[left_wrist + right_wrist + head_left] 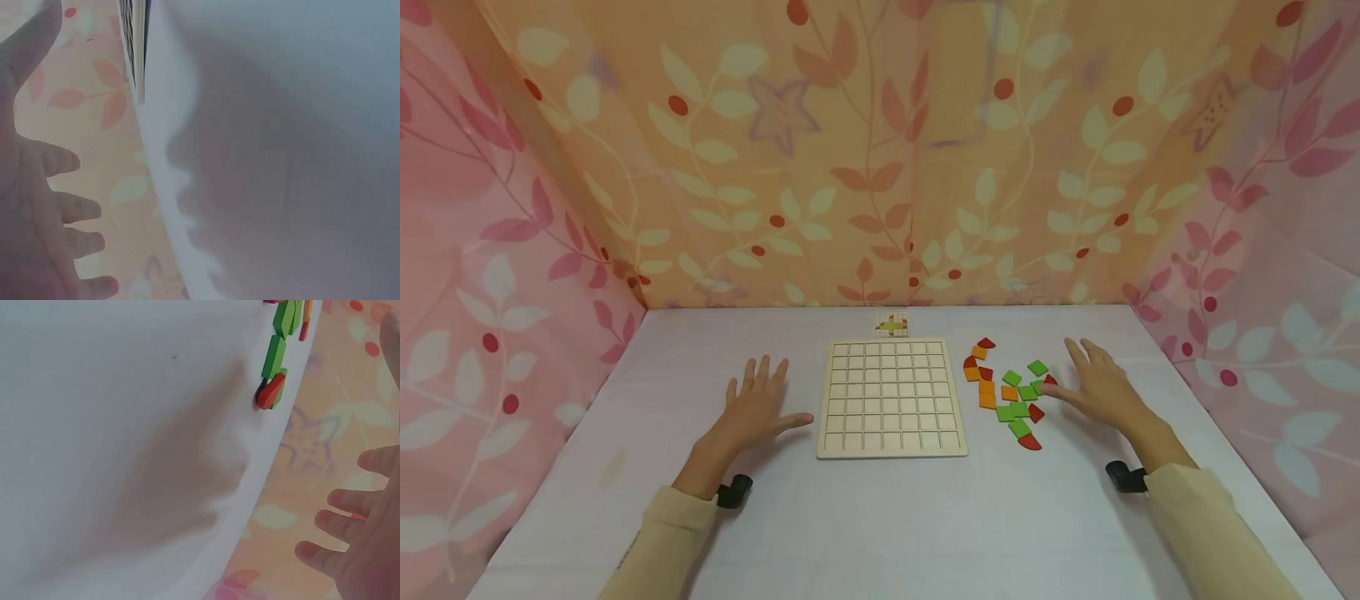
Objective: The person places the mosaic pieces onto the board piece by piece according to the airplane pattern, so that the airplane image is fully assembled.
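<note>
A pale wooden board (892, 399) with a square grid lies mid-table. To its right are scattered several flat tiles: green squares (1019, 409), orange squares (987, 400) and red rounded pieces (1030, 442). My left hand (752, 408), fingers spread, hovers left of the board and holds nothing; the left wrist view also shows that hand (37, 219) above its shadow. Over on the right, my right hand (1097, 386) is spread just beside the tiles, its thumb overlapping a red piece in the head view. In the right wrist view its fingers (337, 523) are extended, with nothing held.
A small pattern card (891, 323) with a coloured figure on a grid sits behind the board. White cloth (880, 525) covers the table. Patterned curtains (880, 150) stand at the back and both sides. Each wrist carries a black camera mount (735, 492).
</note>
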The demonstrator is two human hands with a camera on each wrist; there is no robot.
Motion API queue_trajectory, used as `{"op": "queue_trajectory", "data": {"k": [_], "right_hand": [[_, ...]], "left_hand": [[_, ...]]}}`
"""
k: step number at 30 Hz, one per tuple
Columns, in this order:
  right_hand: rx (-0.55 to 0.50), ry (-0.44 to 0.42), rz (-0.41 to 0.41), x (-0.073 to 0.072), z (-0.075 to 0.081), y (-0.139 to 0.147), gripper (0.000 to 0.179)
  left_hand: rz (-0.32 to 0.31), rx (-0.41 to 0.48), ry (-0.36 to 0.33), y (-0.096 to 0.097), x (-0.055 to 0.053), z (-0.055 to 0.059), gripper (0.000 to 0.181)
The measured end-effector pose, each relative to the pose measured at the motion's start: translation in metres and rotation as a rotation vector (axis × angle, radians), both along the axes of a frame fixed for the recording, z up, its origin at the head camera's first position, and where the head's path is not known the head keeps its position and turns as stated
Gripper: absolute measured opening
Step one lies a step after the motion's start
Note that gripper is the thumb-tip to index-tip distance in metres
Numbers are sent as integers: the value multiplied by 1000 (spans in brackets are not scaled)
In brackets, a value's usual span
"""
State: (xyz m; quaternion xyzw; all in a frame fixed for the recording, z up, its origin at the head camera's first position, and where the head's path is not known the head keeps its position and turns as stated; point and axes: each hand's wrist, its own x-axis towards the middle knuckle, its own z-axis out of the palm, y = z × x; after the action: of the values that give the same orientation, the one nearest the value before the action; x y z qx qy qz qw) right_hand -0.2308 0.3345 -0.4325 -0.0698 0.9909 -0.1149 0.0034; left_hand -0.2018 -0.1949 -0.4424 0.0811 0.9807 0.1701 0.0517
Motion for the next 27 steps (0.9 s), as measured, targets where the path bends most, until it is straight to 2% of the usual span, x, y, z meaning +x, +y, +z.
{"op": "queue_trajectory", "data": {"k": [4,9,21,27], "right_hand": [[0,-18,25,-8,3,-8,106],[2,-46,49,-17,6,-17,103],[-76,-67,73,-45,-2,-37,95],[-90,-83,103,-57,-3,-50,90]], "left_hand": [[-9,35,-46,4,1,0,111],[-40,69,-50,9,2,2,112],[-125,92,-97,20,1,-7,117],[-144,159,-173,24,3,-8,118]]}}
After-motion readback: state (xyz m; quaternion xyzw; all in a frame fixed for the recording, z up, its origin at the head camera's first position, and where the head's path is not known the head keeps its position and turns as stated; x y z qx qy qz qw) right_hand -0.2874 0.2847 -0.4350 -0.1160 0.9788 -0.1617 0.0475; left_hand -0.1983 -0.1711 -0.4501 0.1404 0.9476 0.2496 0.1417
